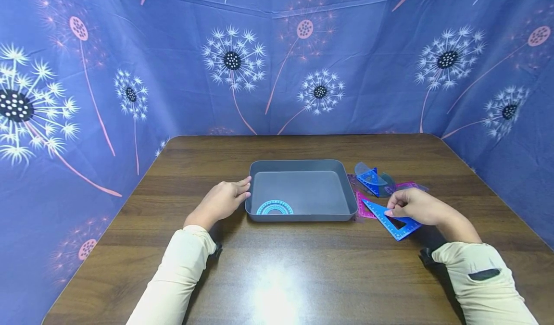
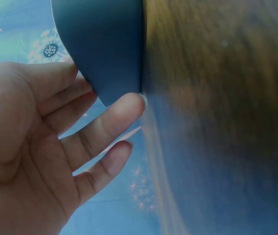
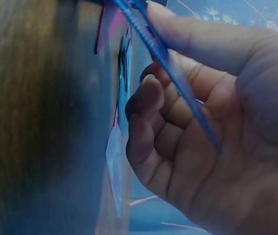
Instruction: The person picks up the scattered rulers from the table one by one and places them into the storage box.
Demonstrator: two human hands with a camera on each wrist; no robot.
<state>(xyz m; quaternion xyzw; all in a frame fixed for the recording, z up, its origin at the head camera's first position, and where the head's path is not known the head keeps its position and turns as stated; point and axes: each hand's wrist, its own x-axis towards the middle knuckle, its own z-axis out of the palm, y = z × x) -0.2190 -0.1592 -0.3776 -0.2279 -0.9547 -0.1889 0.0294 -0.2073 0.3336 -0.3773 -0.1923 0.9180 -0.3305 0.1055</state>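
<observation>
A grey rectangular tray lies on the wooden table, with a light-blue protractor in its front left corner. My left hand touches the tray's left wall, fingers fairly straight; the left wrist view has the fingertips at the tray's corner. To the right of the tray, my right hand pinches a blue set square between thumb and fingers, seen nearly edge-on in the right wrist view. Beneath its tip, a pink set square lies beside the tray.
Behind the right hand lies a loose pile: a dark-blue set square, a pale translucent protractor, a greenish curved piece and pink-purple pieces. A blue dandelion-print cloth hangs behind the table.
</observation>
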